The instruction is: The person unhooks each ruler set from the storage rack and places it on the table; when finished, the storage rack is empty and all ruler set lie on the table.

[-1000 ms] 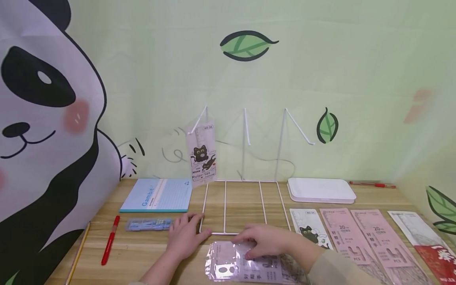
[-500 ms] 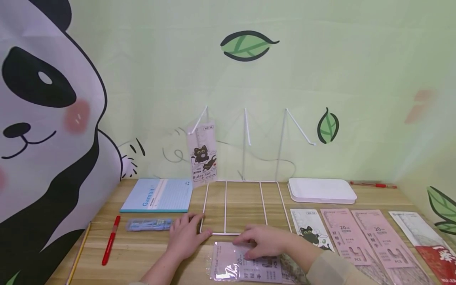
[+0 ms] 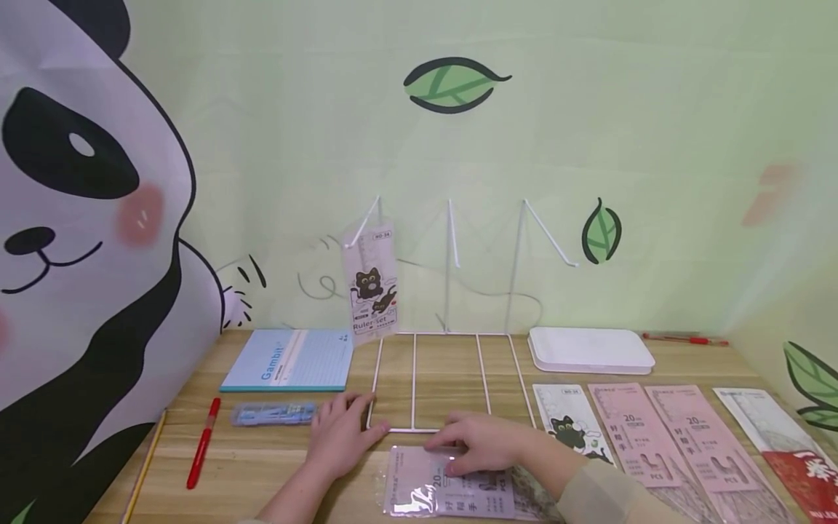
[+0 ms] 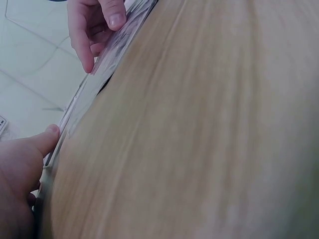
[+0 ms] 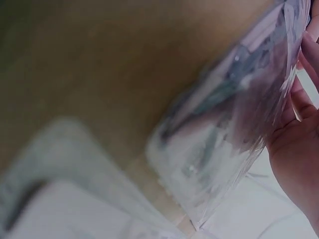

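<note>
A pink-printed ruler set [image 3: 481, 502] in a clear plastic sleeve lies sideways at the front of the wooden table. My right hand [image 3: 494, 442] rests on its far side, the thumb on the printed face and the index finger along the far edge; the same hand [image 4: 97, 25] shows in the left wrist view. My left hand [image 3: 340, 433] lies relaxed on the table at the front left corner of a white wire rack [image 3: 414, 382], its thumb [image 4: 49, 137] by the front bar. A cat-printed ruler set [image 3: 372, 284] hangs from the rack's left hook.
Cat-printed [image 3: 568, 418], pink [image 3: 635, 437] and red-and-white [image 3: 801, 466] ruler packs lie in a row at right. A white case [image 3: 591, 351] sits behind them. A blue notebook [image 3: 284, 360], a clear blue pack [image 3: 275, 413], a red pen [image 3: 204, 444] and a pencil [image 3: 145, 466] lie at left.
The sleeve's left end has settled flatter on the table, and the glare on it has shifted. Both hands stay nearly where they were.
</note>
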`<state>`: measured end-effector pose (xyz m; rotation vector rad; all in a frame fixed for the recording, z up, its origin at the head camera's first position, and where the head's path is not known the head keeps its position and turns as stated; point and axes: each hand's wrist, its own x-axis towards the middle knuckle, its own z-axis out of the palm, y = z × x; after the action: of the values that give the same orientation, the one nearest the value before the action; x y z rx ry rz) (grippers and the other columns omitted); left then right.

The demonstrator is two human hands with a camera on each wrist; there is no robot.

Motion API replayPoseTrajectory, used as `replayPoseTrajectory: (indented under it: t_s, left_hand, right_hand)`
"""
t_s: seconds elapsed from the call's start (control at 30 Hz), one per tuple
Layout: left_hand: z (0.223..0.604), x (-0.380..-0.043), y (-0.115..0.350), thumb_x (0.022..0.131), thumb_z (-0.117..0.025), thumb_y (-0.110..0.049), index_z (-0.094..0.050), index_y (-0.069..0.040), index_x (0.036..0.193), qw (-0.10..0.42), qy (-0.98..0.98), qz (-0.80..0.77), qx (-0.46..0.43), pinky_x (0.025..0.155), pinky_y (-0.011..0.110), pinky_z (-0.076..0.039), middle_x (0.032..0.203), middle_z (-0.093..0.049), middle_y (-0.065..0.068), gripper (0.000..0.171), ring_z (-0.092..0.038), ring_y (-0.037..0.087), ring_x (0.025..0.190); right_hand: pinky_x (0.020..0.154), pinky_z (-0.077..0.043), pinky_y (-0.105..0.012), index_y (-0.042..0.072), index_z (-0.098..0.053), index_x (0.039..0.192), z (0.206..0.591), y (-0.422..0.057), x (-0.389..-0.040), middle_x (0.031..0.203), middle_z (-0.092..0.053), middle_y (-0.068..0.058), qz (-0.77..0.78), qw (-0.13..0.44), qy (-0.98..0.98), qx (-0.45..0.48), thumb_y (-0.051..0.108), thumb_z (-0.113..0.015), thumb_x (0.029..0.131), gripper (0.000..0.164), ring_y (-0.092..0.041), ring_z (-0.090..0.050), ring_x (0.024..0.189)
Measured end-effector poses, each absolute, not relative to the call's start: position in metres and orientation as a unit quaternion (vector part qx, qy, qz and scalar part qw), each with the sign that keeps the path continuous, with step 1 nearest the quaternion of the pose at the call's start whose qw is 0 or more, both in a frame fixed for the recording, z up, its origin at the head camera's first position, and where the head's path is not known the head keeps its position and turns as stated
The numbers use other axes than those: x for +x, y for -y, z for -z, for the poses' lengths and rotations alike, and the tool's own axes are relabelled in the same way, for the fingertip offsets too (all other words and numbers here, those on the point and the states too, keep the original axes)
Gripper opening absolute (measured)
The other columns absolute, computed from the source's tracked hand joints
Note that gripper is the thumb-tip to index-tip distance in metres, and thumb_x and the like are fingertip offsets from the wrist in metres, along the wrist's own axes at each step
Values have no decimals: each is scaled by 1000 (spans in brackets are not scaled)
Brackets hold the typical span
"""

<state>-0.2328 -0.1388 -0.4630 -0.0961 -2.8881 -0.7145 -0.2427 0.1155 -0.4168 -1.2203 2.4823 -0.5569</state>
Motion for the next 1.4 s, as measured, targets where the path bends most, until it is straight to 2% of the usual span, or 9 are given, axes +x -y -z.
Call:
replayPoseTrajectory:
  t_s: [0.8, 1.1, 1.27, 1.4]
  left_hand:
    - [461, -232, 137, 81, -66, -50, -55, -15, 131, 77, 967, 240, -33, 97, 58, -27, 130, -47, 16, 61, -39, 39, 118]
    - [464, -232, 140, 81, -66, -51, -55, -16, 130, 77, 969, 233, -31, 97, 58, -27, 129, -47, 16, 62, -39, 39, 117]
    - [464, -233, 139, 80, -66, -52, -56, -16, 130, 74, 969, 235, -29, 97, 57, -27, 129, -48, 16, 62, -39, 38, 116]
    - [463, -233, 139, 81, -66, -52, -56, -16, 130, 77, 967, 239, -31, 96, 56, -28, 129, -48, 15, 61, -39, 38, 116]
  right_hand:
    - [77, -43, -24, 24, -61, 126, 408, -117, -248, 104, -52, 8, 219, 166, -869, -411, 33, -67, 85, 42, -6, -50, 87]
    - [83, -47, -35, 11, -53, 133, 385, -93, -271, 116, -57, -11, 329, 87, -859, -382, 24, -65, 88, 48, -30, -57, 101]
    - [81, -48, -34, 11, -50, 135, 374, -75, -286, 120, -56, -11, 369, 29, -858, -357, 23, -64, 89, 51, -29, -57, 102]
    - [82, -49, -37, 10, -49, 136, 365, -61, -298, 122, -56, -14, 418, -28, -852, -314, 17, -66, 87, 52, -31, -58, 103]
